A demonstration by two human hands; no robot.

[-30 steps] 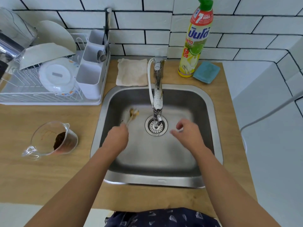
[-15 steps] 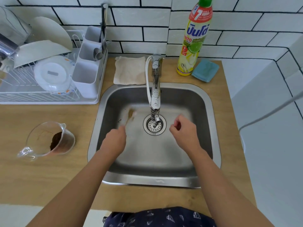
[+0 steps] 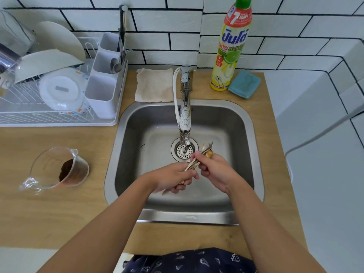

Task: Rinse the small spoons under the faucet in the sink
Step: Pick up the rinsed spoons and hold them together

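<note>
A bundle of small spoons [image 3: 199,159], some pale metal and some golden, is held over the steel sink [image 3: 247,123] just right of the drain [image 3: 183,151]. My left hand [image 3: 173,179] grips the handle ends. My right hand [image 3: 215,170] closes around the bundle higher up, below the bowls, which point up and to the right. The chrome faucet [image 3: 185,107] reaches over the drain, its spout left of the spoon bowls. No water stream is visible.
A white dish rack [image 3: 59,99] with plates and a cutlery holder stands at the left. A glass measuring cup [image 3: 57,170] with brown grounds sits on the wooden counter. Behind the sink lie a beige cloth [image 3: 154,85], a dish soap bottle [image 3: 230,46] and a blue sponge [image 3: 245,83].
My left hand carried the spoons from the left of the faucet to the right of the drain. My right hand closed in and took hold of the bundle.
</note>
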